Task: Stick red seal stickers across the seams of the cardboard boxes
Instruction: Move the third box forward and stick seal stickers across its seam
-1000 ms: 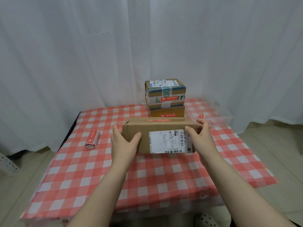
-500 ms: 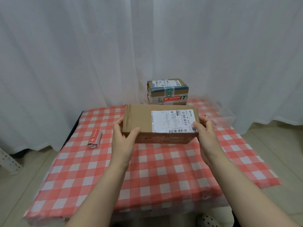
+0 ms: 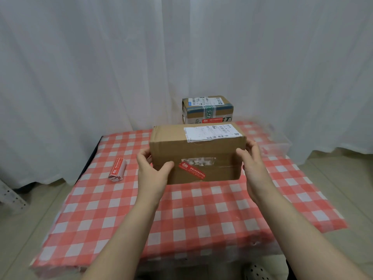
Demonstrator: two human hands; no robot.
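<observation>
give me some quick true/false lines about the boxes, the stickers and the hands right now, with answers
1. The left hand and right hand grip the long cardboard box by its ends. True.
2. The sticker roll lies to the right of that box. False: it lies on the checked tablecloth to the left of it.
3. A red seal sticker sits slantwise on the box face nearest the camera. True.
4. The rear box carries no red sticker. False: a red strip shows on its front.
</observation>
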